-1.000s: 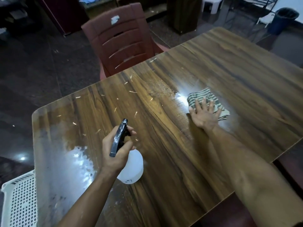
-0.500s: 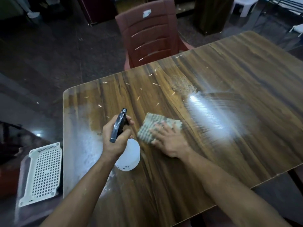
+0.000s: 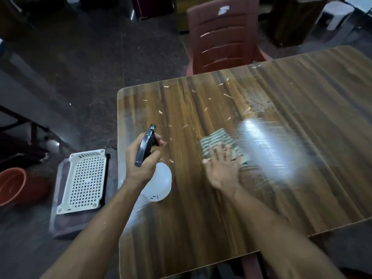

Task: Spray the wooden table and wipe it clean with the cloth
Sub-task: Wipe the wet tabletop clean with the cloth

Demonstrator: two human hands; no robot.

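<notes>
Head view: the left hand [image 3: 143, 164] is wrapped around the black trigger head of a rounded white plastic spray bottle [image 3: 159, 184], held above the glossy wood-grain bench [image 3: 201, 228]. The right hand [image 3: 222, 170], fingers straight and spread, presses flat on a striped woven cloth [image 3: 218, 140] lying beside a bright wet glare patch.

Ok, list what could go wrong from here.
1. Pale crumbs lie beyond the striped cloth; the flat right hand might sweep them off the wooden table.
2. The spray bottle, gripped by the left hand, hangs near the table's edge and could knock it.
</notes>
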